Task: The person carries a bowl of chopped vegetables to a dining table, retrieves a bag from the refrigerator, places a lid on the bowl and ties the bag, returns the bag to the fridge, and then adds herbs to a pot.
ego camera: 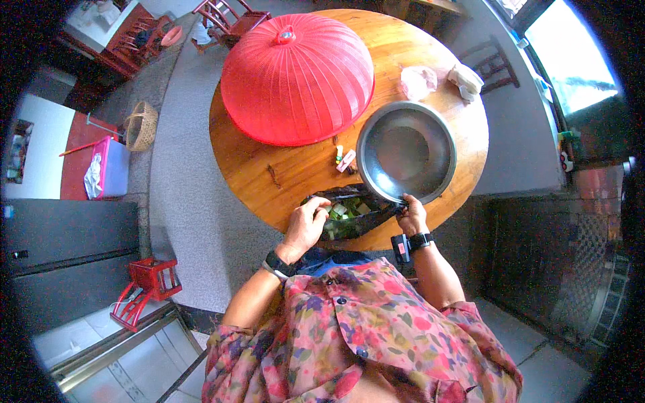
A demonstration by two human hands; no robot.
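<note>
A black plastic bag (pixel 347 229) lies at the near edge of the round wooden table (pixel 242 171), its mouth spread and cut green vegetable pieces (pixel 345 210) showing inside. My left hand (pixel 306 221) is at the bag's left rim, fingers bent; whether they pinch the plastic is unclear. With my right hand (pixel 412 215) I grip the bag's right end, close against the near rim of a round dark metal pan (pixel 407 151). That pan looks empty. A small pink and white packet (pixel 346 161) lies left of the pan.
A large red mesh food cover (pixel 302 80) takes up the table's far left. Beyond the pan are a crumpled clear plastic bag (pixel 418 82) and a pale bundle (pixel 465 81). A wooden chair (pixel 234 22) stands behind the table, a small red chair (pixel 151 284) at the lower left.
</note>
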